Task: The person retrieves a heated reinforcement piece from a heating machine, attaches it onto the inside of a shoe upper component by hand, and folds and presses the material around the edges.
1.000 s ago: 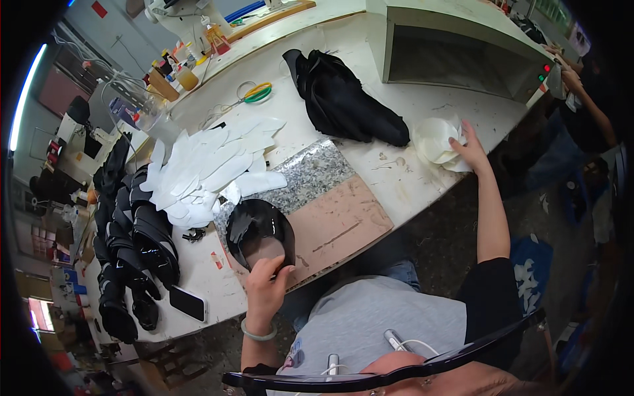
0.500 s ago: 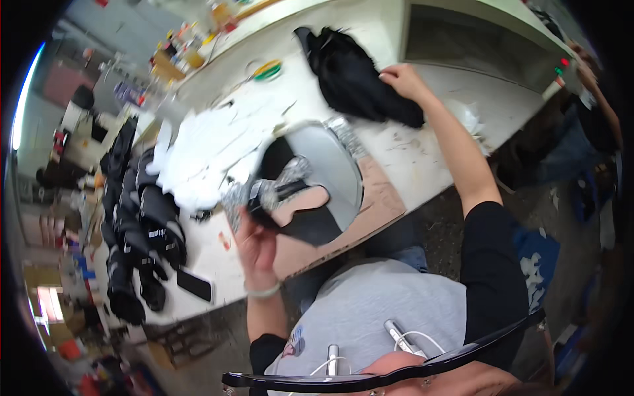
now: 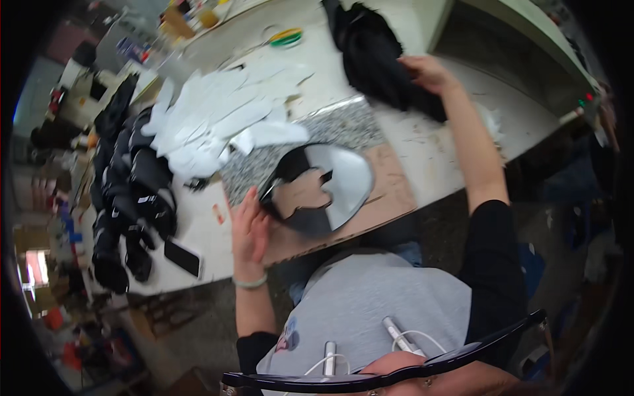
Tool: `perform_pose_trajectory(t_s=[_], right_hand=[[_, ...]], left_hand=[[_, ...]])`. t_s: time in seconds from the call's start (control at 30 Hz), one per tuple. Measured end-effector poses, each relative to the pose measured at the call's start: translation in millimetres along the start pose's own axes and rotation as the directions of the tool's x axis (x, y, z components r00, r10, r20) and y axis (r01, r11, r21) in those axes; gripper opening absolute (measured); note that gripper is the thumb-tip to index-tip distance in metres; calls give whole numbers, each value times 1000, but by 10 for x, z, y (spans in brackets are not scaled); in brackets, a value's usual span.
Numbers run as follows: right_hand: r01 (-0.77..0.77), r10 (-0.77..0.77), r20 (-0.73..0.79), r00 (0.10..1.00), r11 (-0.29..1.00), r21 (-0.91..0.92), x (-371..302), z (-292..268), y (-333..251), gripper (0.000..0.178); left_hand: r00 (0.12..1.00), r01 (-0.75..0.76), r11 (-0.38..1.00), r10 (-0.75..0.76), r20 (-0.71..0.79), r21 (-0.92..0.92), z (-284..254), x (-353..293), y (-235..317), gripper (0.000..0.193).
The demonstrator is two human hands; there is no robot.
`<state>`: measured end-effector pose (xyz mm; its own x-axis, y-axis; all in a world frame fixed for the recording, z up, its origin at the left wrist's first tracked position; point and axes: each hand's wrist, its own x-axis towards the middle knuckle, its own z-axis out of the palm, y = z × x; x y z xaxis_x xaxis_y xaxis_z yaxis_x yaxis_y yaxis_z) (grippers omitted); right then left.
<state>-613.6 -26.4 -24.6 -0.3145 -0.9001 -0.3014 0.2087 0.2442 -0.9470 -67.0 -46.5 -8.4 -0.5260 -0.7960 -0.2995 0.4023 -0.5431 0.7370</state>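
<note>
A curved black and silver-grey piece (image 3: pixel 347 173) with a cut-out in its middle lies on a brown board with a speckled grey slab beyond it. Through the cut-out the brown board shows. My left hand (image 3: pixel 248 228) is beside the piece's left edge, fingers stretched out and holding nothing. At the far right, my right hand (image 3: pixel 432 74) reaches to a heap of black soft pieces (image 3: pixel 370 53). Its fingers are curled onto the heap's right edge, their tips partly hidden against the black material.
White cut pieces (image 3: pixel 198 112) cover the table behind the board. Several black padded pieces (image 3: pixel 150 178) are stacked at the left, with a phone (image 3: pixel 182 257) in front. Scissors with yellow and green handles (image 3: pixel 286 37) lie at the back. A shelf box (image 3: pixel 502 59) stands back right.
My left hand has let go of the curved piece, which now lies lower on the board. My right hand stays at the black heap, its fingers more curled. The view has shifted.
</note>
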Motion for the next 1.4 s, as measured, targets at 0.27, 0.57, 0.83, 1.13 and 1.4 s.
perform_pose_trajectory(t_s=[0.27,0.57,0.83,1.13,1.4], right_hand=[[62,-127,-216,968,957,-284,-219,295,87,30],[-41,-436,-381,816,612,-790,-233,177,245,50],[-147,-327,-387,862,569,-809,-245,342,29,33],[-37,-188,-160,969,529,-848,-537,-51,-1070,42],[181,-176,42,984,966,-185,-1321,25,-1430,21]], left_hand=[[951,-139,913,231,-205,383,-89,15,277,35],[892,-202,757,404,-202,621,38,-79,240,40],[846,-244,748,475,-242,617,97,-242,296,35],[705,-542,615,703,-88,572,629,-301,362,27],[958,-221,927,147,246,303,1340,-166,-274,25]])
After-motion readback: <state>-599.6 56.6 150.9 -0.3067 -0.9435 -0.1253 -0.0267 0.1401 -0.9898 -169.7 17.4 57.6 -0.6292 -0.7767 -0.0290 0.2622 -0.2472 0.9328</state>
